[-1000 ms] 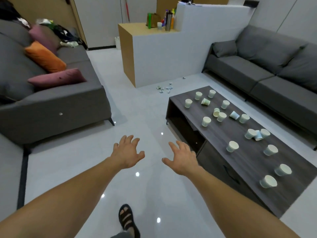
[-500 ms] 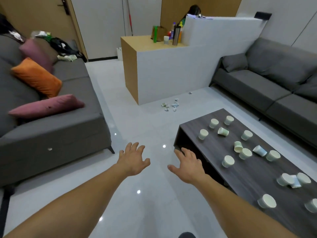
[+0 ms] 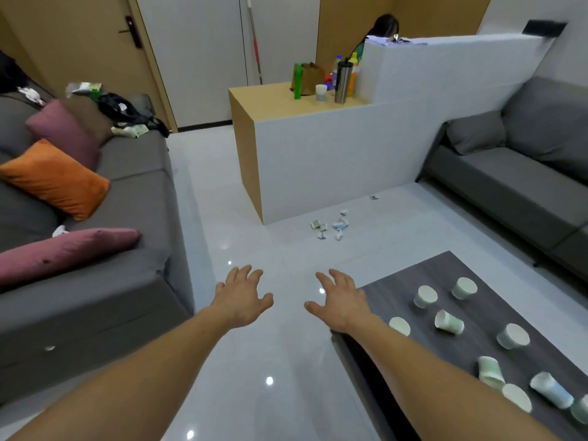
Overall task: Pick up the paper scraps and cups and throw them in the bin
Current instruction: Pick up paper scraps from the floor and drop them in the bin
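Your view has pushed forward since half a second ago: the scraps [image 3: 331, 226] now sit nearer the middle of your view, and the table [image 3: 445, 270] has slid toward the lower right, with fewer cups [image 3: 425, 296] in view. Your left hand [image 3: 241, 297] and right hand [image 3: 340, 300] reach out side by side, palms down, over the pale floor [image 3: 248, 361]. The fingers [image 3: 245, 273] of both hands are spread and loosely bent, holding nothing. Your right forearm crosses the table's left edge. The scraps lie in a small cluster on the floor ahead, near the foot of a white counter [image 3: 318, 160]. The cups are scattered on the dark table at right, some standing, some tipped on their sides. A grey sofa [image 3: 136, 192] with orange and pink cushions fills the left.
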The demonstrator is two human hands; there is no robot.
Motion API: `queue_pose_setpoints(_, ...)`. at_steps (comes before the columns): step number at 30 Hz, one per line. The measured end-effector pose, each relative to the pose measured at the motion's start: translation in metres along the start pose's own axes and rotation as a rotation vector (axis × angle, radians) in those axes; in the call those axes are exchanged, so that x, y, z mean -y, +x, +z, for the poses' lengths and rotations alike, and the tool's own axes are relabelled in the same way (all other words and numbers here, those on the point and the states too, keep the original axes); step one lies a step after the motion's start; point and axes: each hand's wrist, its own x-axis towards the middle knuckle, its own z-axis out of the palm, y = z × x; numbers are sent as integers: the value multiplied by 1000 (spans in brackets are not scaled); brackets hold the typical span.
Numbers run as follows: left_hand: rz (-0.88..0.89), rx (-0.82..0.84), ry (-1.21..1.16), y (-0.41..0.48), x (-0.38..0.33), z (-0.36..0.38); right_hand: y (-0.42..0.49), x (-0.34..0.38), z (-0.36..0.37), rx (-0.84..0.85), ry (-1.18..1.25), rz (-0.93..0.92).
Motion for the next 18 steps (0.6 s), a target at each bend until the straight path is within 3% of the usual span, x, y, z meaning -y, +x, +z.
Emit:
queue_pose_setpoints(9, 22, 18, -1, 188, -8, -38, 177, -14, -43, 30, -42, 5)
queue_pose_setpoints(18, 156, 88, 32, 405, -2, -95, 349, -25, -93, 14, 7, 173)
